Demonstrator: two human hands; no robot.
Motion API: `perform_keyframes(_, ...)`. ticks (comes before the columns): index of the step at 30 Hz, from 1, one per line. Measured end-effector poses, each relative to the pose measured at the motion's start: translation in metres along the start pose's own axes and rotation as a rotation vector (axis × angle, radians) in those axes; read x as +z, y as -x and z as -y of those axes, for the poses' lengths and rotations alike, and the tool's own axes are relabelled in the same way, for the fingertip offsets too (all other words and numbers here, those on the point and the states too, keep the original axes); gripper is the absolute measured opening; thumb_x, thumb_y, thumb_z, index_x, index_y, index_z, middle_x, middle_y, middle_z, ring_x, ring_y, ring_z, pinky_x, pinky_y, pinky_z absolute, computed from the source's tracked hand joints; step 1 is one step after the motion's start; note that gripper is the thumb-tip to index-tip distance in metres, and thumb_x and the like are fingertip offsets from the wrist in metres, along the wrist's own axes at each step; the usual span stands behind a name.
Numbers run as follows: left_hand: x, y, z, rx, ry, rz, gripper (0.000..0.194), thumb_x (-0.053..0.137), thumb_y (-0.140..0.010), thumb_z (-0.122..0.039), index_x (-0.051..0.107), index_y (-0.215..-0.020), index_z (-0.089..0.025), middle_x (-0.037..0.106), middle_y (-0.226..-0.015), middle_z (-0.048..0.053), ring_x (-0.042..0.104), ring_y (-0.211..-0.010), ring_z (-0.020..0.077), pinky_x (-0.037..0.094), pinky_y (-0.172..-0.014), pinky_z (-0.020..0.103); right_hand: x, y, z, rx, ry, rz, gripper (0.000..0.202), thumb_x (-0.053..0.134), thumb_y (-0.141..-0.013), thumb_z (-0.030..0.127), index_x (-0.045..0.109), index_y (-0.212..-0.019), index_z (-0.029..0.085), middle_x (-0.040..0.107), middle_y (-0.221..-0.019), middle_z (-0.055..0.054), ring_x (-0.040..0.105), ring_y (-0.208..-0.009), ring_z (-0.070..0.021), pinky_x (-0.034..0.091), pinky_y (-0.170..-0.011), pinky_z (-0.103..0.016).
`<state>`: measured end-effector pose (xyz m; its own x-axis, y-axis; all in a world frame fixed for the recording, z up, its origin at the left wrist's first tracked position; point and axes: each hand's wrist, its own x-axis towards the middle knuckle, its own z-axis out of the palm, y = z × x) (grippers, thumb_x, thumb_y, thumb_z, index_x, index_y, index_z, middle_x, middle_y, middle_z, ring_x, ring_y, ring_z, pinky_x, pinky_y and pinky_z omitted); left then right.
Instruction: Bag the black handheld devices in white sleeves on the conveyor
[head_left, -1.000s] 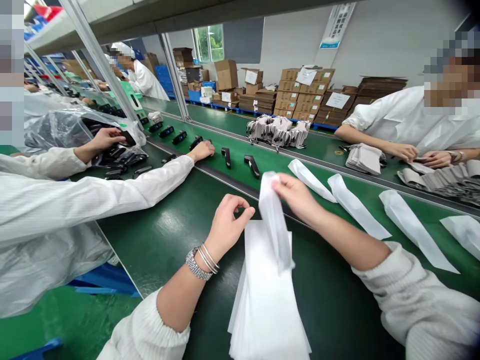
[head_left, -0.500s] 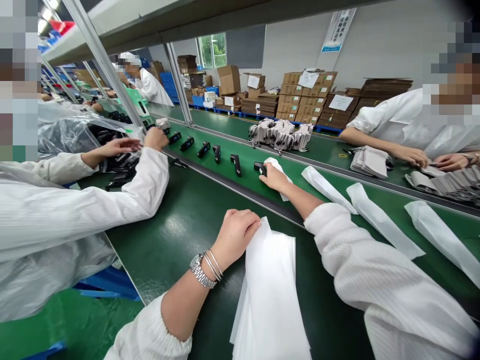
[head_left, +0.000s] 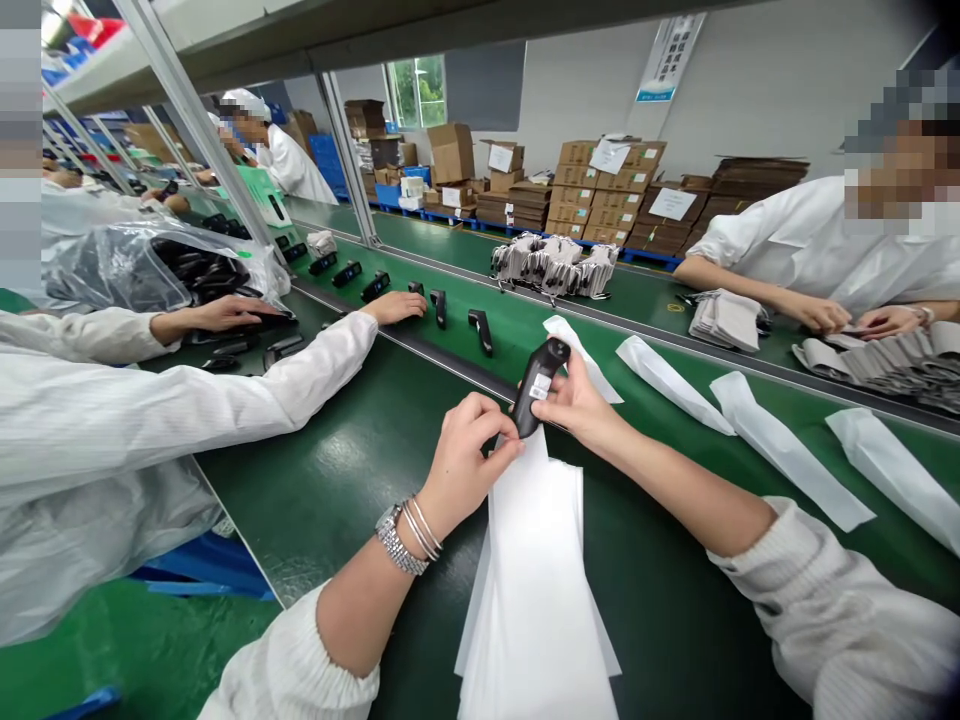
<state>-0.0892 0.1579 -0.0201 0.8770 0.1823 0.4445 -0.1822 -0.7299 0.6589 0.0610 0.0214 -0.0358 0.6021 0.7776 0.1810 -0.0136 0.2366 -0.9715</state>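
Observation:
Upright in my right hand (head_left: 589, 405) is a black handheld device (head_left: 538, 390), angled at its upper end and with a white label facing me. My fingers and thumb grip it from the right side. My left hand (head_left: 469, 450) is closed, its thumb and fingers pinching the top edge of a white sleeve (head_left: 536, 570) on a fanned stack of thin white sleeves. The device's lower end is right at that top edge, by my left fingertips; whether it enters the opening I cannot tell.
On the green belt stand more black devices (head_left: 481, 332) in a row and filled-looking white sleeves (head_left: 671, 385) to the right. A co-worker's hand (head_left: 397, 306) reaches onto the belt from the left. Across it, grey pouches (head_left: 555, 266) lie piled, and another person handles similar ones.
My right hand has lifted the black device off the belt and carried it to the sleeve's top edge. My left hand stays at the stack. The co-worker's arm has moved right along the belt.

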Motion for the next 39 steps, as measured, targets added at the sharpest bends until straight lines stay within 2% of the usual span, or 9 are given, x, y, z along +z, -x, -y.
perform_keyframes(5, -0.001, 0.004, -0.006, 0.014, 0.123, -0.167, 0.007, 0.059, -0.086, -0.022, 0.059, -0.08, -0.018, 0.047, -0.095, 0.003, 0.049, -0.093, 0.0144, 0.043, -0.087, 0.029, 0.023, 0.018, -0.005, 0.022, 0.078, 0.233, 0.048, 0.064, -0.084, 0.047, 0.05, -0.125, 0.025, 0.055, -0.117, -0.007, 0.056, -0.104, -0.0185, 0.047, -0.086, -0.032)
perform_keyframes(9, -0.001, 0.002, -0.001, -0.103, 0.18, -0.248, 0.009, 0.058, -0.086, -0.021, 0.058, -0.077, -0.018, 0.047, -0.092, 0.002, 0.049, -0.092, 0.0134, 0.044, -0.085, 0.027, 0.039, 0.023, -0.003, 0.12, 0.058, 0.38, 0.036, 0.073, -0.076, 0.046, 0.058, -0.092, 0.017, 0.057, -0.087, -0.001, 0.055, -0.08, -0.0142, 0.045, -0.073, -0.027)
perform_keyframes(14, -0.002, -0.003, 0.011, -0.23, 0.233, -0.155, 0.017, 0.053, -0.089, -0.032, 0.06, -0.082, -0.018, 0.054, -0.091, 0.002, 0.052, -0.088, 0.0131, 0.045, -0.081, 0.027, 0.022, 0.001, 0.013, 0.061, 0.266, 0.074, 0.034, 0.064, -0.081, 0.048, 0.05, -0.073, 0.018, 0.045, -0.068, 0.004, 0.041, -0.061, -0.0099, 0.033, -0.058, -0.023)
perform_keyframes(20, -0.003, -0.001, 0.018, -0.284, -0.039, 0.166, 0.021, 0.069, -0.075, -0.039, 0.061, -0.079, -0.019, 0.056, -0.085, 0.0, 0.052, -0.077, 0.0137, 0.043, -0.071, 0.027, -0.058, -0.083, 0.036, -0.167, 0.854, -0.381, 0.023, 0.05, -0.087, 0.036, 0.046, -0.07, 0.019, 0.042, -0.066, 0.002, 0.039, -0.062, -0.0115, 0.031, -0.059, -0.025)
perform_keyframes(23, 0.001, 0.0, 0.016, -0.21, -0.067, 0.264, 0.013, 0.06, -0.082, -0.025, 0.059, -0.071, -0.019, 0.058, -0.077, -0.001, 0.053, -0.075, 0.0127, 0.041, -0.071, 0.026, -0.076, -0.114, 0.028, -0.147, 1.194, -0.46, 0.013, 0.05, -0.086, 0.028, 0.052, -0.078, 0.018, 0.054, -0.08, -0.004, 0.048, -0.076, -0.0169, 0.037, -0.07, -0.03)
perform_keyframes(27, 0.004, -0.001, 0.012, -0.09, -0.156, 0.255, 0.025, 0.047, -0.091, -0.026, 0.058, -0.07, -0.018, 0.061, -0.074, 0.0, 0.055, -0.075, 0.0136, 0.038, -0.077, 0.03, -0.056, -0.13, -0.009, -0.089, 1.407, -0.393, 0.026, 0.055, -0.083, 0.029, 0.056, -0.106, 0.017, 0.055, -0.115, -0.015, 0.051, -0.105, -0.0305, 0.04, -0.088, -0.042)
perform_keyframes(33, 0.001, -0.002, 0.01, -0.046, -0.167, 0.243, 0.014, 0.044, -0.093, -0.023, 0.058, -0.091, -0.021, 0.061, -0.074, -0.004, 0.055, -0.073, 0.0118, 0.036, -0.086, 0.032, -0.036, -0.134, -0.053, 0.175, 1.065, -0.332, 0.046, 0.054, -0.082, 0.022, 0.044, -0.127, 0.015, 0.054, -0.122, -0.019, 0.055, -0.108, -0.0315, 0.041, -0.093, -0.047)
perform_keyframes(36, -0.001, -0.002, 0.01, -0.02, -0.212, 0.218, 0.012, 0.046, -0.092, -0.023, 0.057, -0.087, -0.021, 0.059, -0.075, -0.003, 0.053, -0.074, 0.0123, 0.036, -0.086, 0.032, -0.037, -0.124, -0.048, 0.202, 0.944, -0.313, 0.048, 0.045, -0.085, 0.02, 0.036, -0.132, 0.015, 0.062, -0.105, -0.012, 0.064, -0.089, -0.023, 0.05, -0.079, -0.039)
perform_keyframes(39, -0.002, -0.002, 0.011, 0.006, -0.264, 0.17, 0.011, 0.054, -0.089, -0.026, 0.059, -0.081, -0.02, 0.061, -0.087, 0.0, 0.054, -0.084, 0.0148, 0.034, -0.086, 0.033, -0.029, -0.095, -0.029, 0.129, 0.552, -0.244, 0.057, 0.047, -0.084, 0.026, 0.027, -0.137, 0.023, 0.063, -0.095, -0.003, 0.066, -0.079, -0.0174, 0.054, -0.074, -0.035)
